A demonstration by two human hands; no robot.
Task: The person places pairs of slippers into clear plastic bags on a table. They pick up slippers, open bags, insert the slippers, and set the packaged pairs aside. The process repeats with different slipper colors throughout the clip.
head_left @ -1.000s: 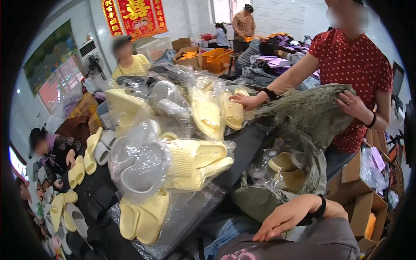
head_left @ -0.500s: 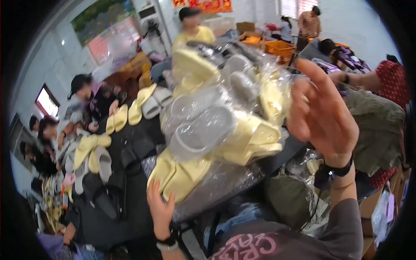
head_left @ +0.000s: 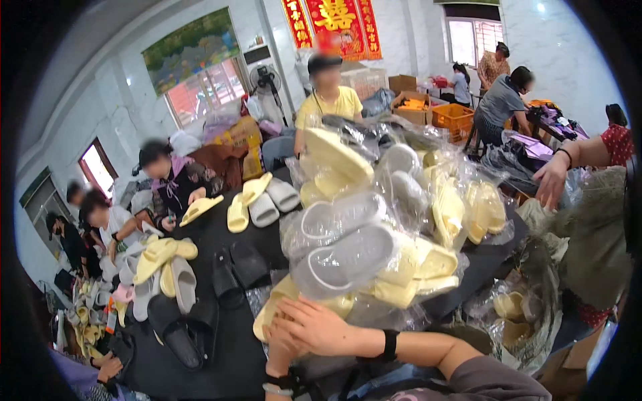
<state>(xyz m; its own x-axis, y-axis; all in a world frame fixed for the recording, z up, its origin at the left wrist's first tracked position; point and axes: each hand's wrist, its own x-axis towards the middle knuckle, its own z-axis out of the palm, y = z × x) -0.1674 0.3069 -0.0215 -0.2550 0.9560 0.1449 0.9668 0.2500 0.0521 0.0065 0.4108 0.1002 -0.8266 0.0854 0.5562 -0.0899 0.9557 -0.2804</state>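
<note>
In front of me a pair of yellow slippers (head_left: 273,309) lies at the near edge of the table, partly covered by my hands. My right hand (head_left: 319,326) reaches across from the right, its fingers bent together over the slippers and crossing my left hand. My left hand (head_left: 284,347) is against the near side of the slippers, its fingers mostly hidden behind the right one. Just beyond rises a heap of slippers in clear plastic bags, with a grey pair (head_left: 348,260) on the near side and a bagged yellow pair (head_left: 418,271) beside it.
Loose black slippers (head_left: 241,271) and a mixed yellow and grey pile (head_left: 164,267) lie on the black table (head_left: 234,347) to the left. Co-workers stand along the left and far sides. Another person's hand (head_left: 552,177) is at right, above an open plastic sack (head_left: 521,314) of slippers.
My right hand has come down from its raised, spread position beside the heap to the yellow slippers and now overlaps my left hand. The view has tilted upward.
</note>
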